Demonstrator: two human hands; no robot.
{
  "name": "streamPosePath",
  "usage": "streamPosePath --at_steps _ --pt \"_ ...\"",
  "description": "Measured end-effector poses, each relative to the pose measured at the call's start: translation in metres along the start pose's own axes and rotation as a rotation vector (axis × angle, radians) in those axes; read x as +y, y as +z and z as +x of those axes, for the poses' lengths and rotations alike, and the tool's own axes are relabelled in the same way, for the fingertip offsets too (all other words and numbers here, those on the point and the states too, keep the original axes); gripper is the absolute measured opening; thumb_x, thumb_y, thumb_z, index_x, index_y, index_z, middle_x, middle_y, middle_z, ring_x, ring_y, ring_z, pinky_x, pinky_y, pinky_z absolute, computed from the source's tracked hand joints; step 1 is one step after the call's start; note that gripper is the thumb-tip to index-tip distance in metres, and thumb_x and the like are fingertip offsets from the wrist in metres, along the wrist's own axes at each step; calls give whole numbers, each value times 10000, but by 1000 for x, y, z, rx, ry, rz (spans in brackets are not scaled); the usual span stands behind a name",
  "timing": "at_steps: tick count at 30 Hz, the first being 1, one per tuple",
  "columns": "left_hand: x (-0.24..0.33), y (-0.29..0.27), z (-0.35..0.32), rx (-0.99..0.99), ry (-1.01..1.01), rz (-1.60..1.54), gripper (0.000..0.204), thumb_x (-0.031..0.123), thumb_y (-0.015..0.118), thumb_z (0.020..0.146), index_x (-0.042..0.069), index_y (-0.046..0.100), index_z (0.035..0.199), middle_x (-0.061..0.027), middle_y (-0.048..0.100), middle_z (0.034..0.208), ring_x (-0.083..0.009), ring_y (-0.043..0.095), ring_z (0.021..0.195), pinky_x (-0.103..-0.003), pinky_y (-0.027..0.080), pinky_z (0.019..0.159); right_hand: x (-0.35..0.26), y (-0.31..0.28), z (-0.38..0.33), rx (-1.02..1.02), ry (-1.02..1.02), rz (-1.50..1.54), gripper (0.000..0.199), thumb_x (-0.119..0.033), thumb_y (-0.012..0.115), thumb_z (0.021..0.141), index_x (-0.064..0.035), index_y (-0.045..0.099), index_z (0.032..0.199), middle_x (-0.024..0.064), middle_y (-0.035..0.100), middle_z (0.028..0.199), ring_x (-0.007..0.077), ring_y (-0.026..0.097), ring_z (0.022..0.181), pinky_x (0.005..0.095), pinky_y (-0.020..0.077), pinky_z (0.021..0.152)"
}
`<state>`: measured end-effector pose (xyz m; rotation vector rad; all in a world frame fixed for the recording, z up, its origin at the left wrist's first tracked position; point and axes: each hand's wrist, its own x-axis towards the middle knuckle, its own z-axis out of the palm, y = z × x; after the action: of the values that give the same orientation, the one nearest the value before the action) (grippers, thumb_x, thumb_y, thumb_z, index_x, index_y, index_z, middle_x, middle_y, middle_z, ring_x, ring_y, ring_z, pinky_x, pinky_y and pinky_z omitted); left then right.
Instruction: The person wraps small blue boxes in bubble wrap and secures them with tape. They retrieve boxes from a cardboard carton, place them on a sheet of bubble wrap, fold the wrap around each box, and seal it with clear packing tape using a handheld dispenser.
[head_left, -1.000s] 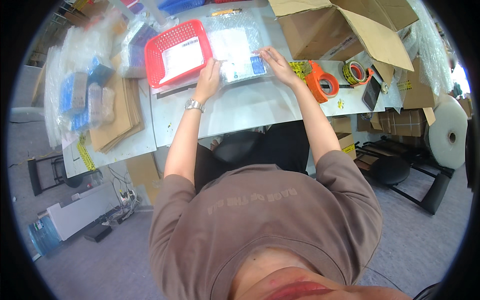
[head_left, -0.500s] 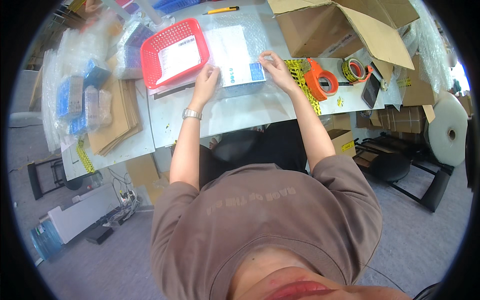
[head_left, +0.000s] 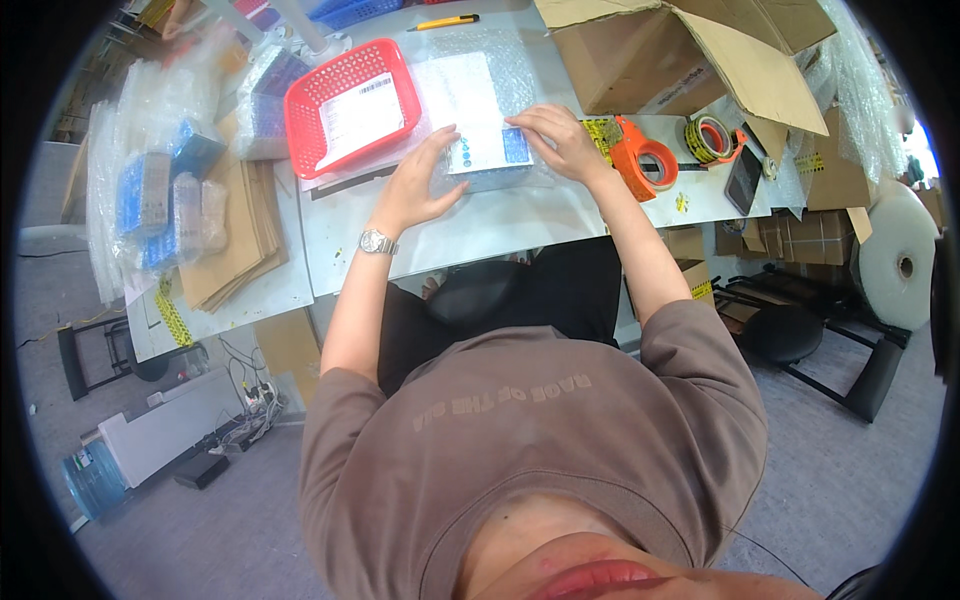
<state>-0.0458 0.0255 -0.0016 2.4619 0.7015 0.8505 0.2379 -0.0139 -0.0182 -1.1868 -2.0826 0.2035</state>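
Observation:
A flat white and blue box (head_left: pixel 485 152) lies on the table in front of me, with clear bubble wrap (head_left: pixel 505 70) under and beyond it. My left hand (head_left: pixel 415 188) is at the box's left edge, fingers and thumb spread apart, holding nothing. At the right edge my right hand (head_left: pixel 560 142) has its fingers pressed together over the box's far right part. They seem to pinch the clear wrap there, though the film itself is hard to make out.
A red basket (head_left: pixel 300 130) with a printed sheet stands left of the box. To the right are an orange tape dispenser (head_left: pixel 640 165), a phone (head_left: pixel 742 182) and an open carton (head_left: pixel 630 60). Wrapped blue packages (head_left: pixel 145 195) and flat cardboard (head_left: pixel 235 255) lie at left; a yellow cutter (head_left: pixel 445 22) lies behind.
My left hand has opened, its thumb now spread away from its fingers near the box's near edge. My right hand has shifted slightly left, its fingers reaching further over the box.

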Motion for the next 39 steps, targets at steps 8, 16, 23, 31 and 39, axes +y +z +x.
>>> streamPosePath --at_steps 8,16,23,31,39 --pt "-18 -4 11 -135 -219 -273 625 139 723 756 50 479 1325 -132 535 1317 -251 481 1277 -380 347 1095 -31 -2 -15 -60 289 320 704 -261 777 775 -99 441 1371 108 473 1394 285 480 1267 423 357 1085" --pt "-20 11 3 -18 -242 -258 622 180 705 786 57 467 1348 -160 558 1300 -290 508 1253 -400 375 1061 -14 25 -27 88 536 672 628 -250 738 835 -64 448 1360 106 498 1368 237 475 1262 394 357 1077" --pt "-10 33 -19 171 -422 -500 630 223 696 855 19 402 1373 -190 557 1290 -258 554 1175 -372 429 994 -28 24 -33 142 630 727 623 -340 743 839 -12 509 1314 133 577 1269 204 538 1175 333 421 1002" --pt "-33 55 12 258 -760 -617 442 396 695 868 -39 670 947 -89 659 837 -145 603 804 -305 476 743 -1 43 -8 143 965 667 616 -503 681 843 34 638 1141 143 701 987 232 666 891 333 503 798" --pt "-53 66 12 146 -802 -308 675 596 628 851 -62 718 977 -93 700 811 -111 606 744 -257 472 677 6 61 -11 214 856 21 804 -613 627 806 26 504 1277 259 532 1293 375 512 1199 439 396 1003"
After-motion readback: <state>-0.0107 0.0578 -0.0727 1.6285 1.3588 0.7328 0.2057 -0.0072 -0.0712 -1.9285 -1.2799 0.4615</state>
